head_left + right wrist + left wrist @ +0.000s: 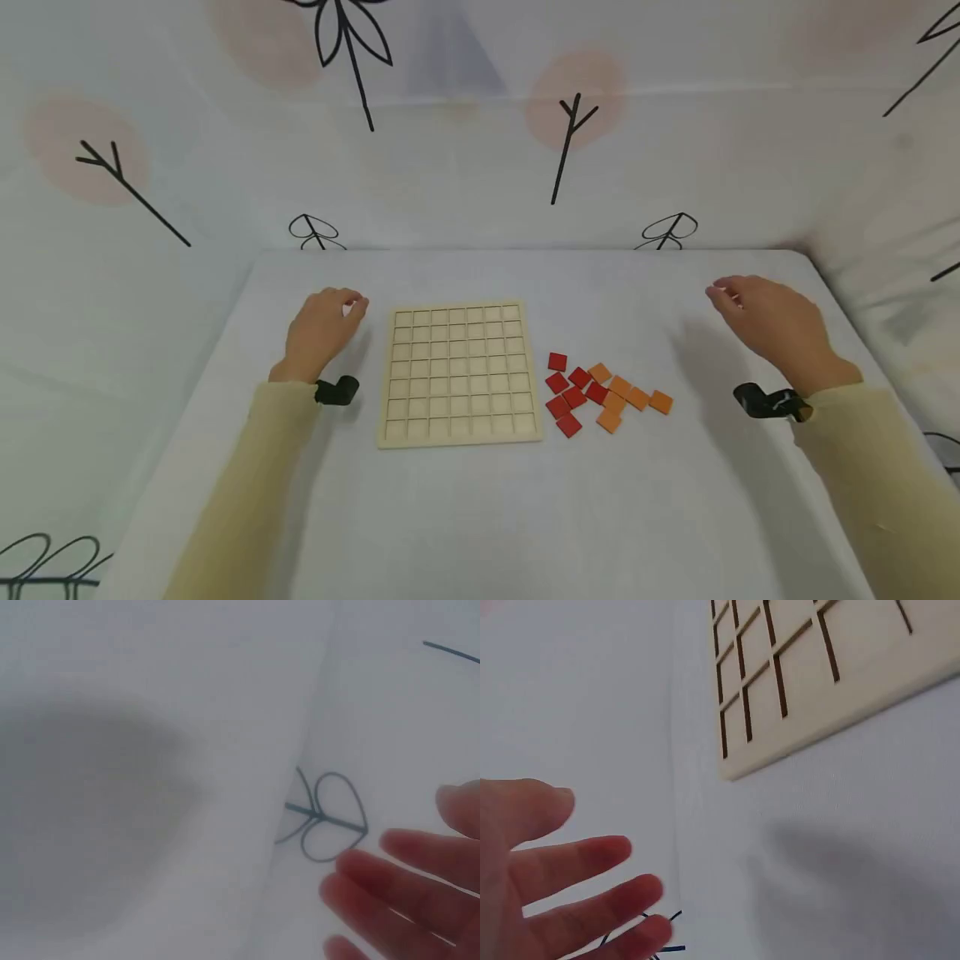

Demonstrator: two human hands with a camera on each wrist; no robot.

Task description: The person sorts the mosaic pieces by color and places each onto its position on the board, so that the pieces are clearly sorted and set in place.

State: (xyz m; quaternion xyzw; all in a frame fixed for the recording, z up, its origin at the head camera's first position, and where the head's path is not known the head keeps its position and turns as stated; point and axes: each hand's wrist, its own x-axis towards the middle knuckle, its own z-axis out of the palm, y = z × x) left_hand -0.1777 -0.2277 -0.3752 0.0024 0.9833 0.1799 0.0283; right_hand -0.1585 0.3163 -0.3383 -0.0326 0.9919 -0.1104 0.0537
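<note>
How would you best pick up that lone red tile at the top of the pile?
Probably from above, pinching two opposite edges of the top red tile. It lies flat and thin on the table, apart from the others, so its sides are free. The right hand is nearer.

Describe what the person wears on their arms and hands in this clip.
Both arms wear long pale yellow sleeves ending at the wrists. A small black wrist-mounted camera sits at the left wrist and another at the right. The left hand and right hand are bare.

Grid board (810,667) cut by left wrist view's edge; right hand (420,892) blurred, cropped.
</note>
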